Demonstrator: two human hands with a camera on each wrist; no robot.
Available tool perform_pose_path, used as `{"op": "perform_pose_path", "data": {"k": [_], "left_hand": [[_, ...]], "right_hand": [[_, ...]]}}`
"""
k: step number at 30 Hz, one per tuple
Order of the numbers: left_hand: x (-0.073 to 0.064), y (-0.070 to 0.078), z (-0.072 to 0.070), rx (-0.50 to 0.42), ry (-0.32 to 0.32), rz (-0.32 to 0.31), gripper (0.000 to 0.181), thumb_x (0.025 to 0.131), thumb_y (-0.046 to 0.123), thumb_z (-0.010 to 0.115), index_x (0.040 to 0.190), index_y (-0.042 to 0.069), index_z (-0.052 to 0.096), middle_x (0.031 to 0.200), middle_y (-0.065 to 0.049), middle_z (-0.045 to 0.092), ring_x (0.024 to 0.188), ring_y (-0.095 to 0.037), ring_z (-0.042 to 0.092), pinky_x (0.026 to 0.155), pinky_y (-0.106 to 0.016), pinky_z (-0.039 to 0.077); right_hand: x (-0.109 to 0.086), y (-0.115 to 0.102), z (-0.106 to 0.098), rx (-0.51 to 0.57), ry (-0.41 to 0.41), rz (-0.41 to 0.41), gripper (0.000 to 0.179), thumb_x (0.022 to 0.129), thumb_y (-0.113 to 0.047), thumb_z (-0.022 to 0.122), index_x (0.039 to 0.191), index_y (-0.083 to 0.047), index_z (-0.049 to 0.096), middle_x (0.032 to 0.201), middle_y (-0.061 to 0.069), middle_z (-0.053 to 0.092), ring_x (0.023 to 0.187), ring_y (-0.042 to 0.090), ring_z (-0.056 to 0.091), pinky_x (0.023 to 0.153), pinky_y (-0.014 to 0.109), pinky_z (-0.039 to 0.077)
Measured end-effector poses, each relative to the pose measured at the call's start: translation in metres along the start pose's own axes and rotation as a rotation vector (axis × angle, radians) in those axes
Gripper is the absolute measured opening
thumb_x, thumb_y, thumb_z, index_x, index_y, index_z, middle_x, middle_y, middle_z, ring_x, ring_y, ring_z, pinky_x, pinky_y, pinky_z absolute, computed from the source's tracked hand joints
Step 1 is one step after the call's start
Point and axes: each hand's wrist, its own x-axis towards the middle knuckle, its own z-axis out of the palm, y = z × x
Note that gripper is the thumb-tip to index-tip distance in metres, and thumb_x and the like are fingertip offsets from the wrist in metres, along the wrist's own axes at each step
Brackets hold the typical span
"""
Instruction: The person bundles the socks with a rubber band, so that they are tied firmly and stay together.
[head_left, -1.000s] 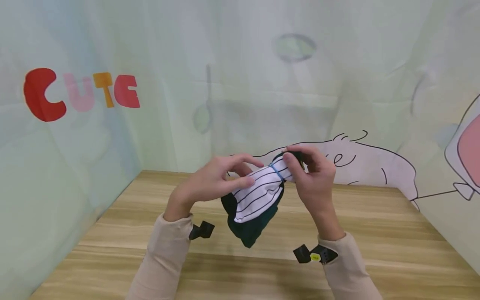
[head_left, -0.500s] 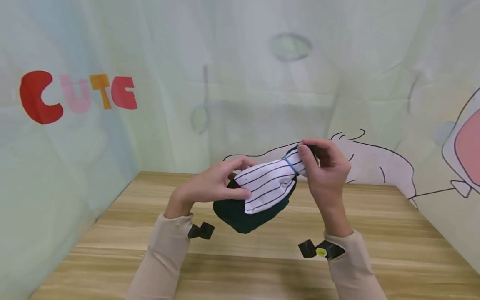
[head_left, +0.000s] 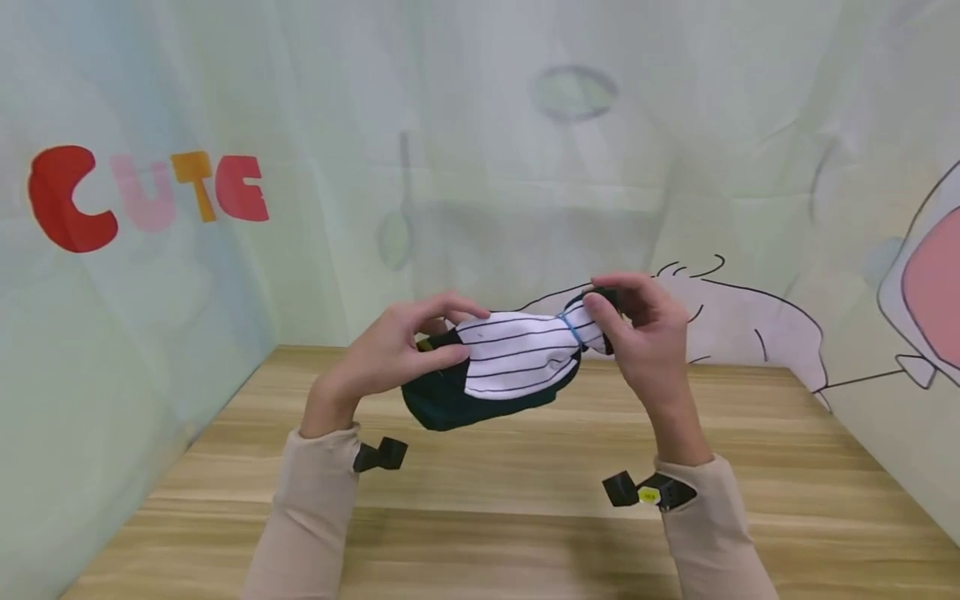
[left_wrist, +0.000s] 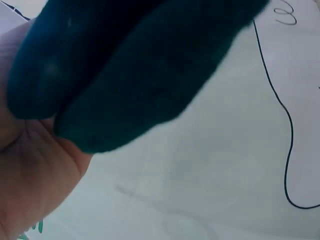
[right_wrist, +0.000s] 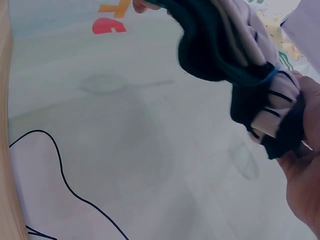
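A dark green cloth bundle (head_left: pixel 517 354) with a white, black-striped panel is held up above the table. A thin blue band (head_left: pixel 570 329) cinches it near its right end. My left hand (head_left: pixel 390 350) pinches the wide left end between thumb and fingers. At the gathered right end, my right hand (head_left: pixel 651 337) grips the cloth beyond the band. Dark green folds (left_wrist: pixel 145 85) fill the upper part of the left wrist view. In the right wrist view the cloth layers (right_wrist: pixel 215 45) spread out from the band, and the short tail (right_wrist: pixel 272 117) lies against my right hand.
A wood-grain table (head_left: pixel 480 475) lies below both hands. Behind it hangs a pale printed curtain (head_left: pixel 480 167) with coloured letters (head_left: pixel 71 200) at the left and a line drawing at the right. Black wrist cameras (head_left: pixel 381 455) sit on both beige sleeves.
The cloth has swung up from a steep slant to nearly level. My left hand has shifted from the striped panel to the wide left end; the right hand has moved slightly right and up.
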Motion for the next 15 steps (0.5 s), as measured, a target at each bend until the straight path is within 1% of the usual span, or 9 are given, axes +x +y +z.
{"op": "perform_pose_path", "data": {"k": [4, 7, 9, 11, 15], "left_hand": [[-0.001, -0.001, -0.002, 0.050, 0.025, -0.016, 0.035, 0.094, 0.008, 0.070, 0.127, 0.018, 0.063, 0.116, -0.002, 0.068, 0.088, -0.016, 0.070, 0.082, -0.034, 0.053], [0.000, -0.001, -0.001, 0.098, 0.059, -0.032, 0.031, 0.095, 0.009, 0.069, 0.125, 0.016, 0.065, 0.119, -0.003, 0.067, 0.089, -0.017, 0.069, 0.084, -0.037, 0.052], [0.000, -0.002, 0.000, 0.135, 0.087, -0.042, 0.029, 0.094, 0.009, 0.069, 0.122, 0.014, 0.067, 0.120, -0.003, 0.067, 0.090, -0.018, 0.068, 0.086, -0.039, 0.051], [0.002, -0.003, 0.003, 0.173, 0.104, -0.043, 0.026, 0.094, 0.008, 0.069, 0.119, 0.013, 0.068, 0.120, -0.002, 0.067, 0.093, -0.018, 0.065, 0.088, -0.039, 0.050], [0.009, -0.007, 0.009, 0.241, 0.102, -0.031, 0.023, 0.094, 0.008, 0.069, 0.116, 0.013, 0.070, 0.117, 0.000, 0.068, 0.099, -0.017, 0.060, 0.085, -0.037, 0.049]], "right_hand": [[0.000, 0.004, -0.002, -0.063, -0.076, 0.098, 0.019, 0.090, 0.002, 0.071, 0.109, 0.000, 0.069, 0.086, 0.002, 0.068, 0.068, 0.014, 0.058, 0.059, 0.019, 0.047], [-0.001, 0.007, -0.003, -0.117, -0.115, 0.159, 0.018, 0.090, -0.003, 0.073, 0.107, -0.001, 0.070, 0.082, 0.005, 0.068, 0.065, 0.013, 0.058, 0.057, 0.019, 0.047], [-0.001, 0.009, -0.004, -0.148, -0.149, 0.196, 0.018, 0.091, -0.007, 0.073, 0.107, -0.002, 0.070, 0.084, 0.008, 0.069, 0.066, 0.013, 0.060, 0.059, 0.019, 0.048], [-0.001, 0.010, -0.006, -0.167, -0.190, 0.228, 0.019, 0.091, -0.010, 0.074, 0.108, -0.003, 0.069, 0.088, 0.009, 0.070, 0.068, 0.013, 0.063, 0.061, 0.020, 0.050], [0.002, 0.013, -0.013, -0.206, -0.273, 0.287, 0.023, 0.092, -0.014, 0.074, 0.113, -0.007, 0.067, 0.095, 0.011, 0.071, 0.074, 0.017, 0.069, 0.062, 0.023, 0.053]]}}
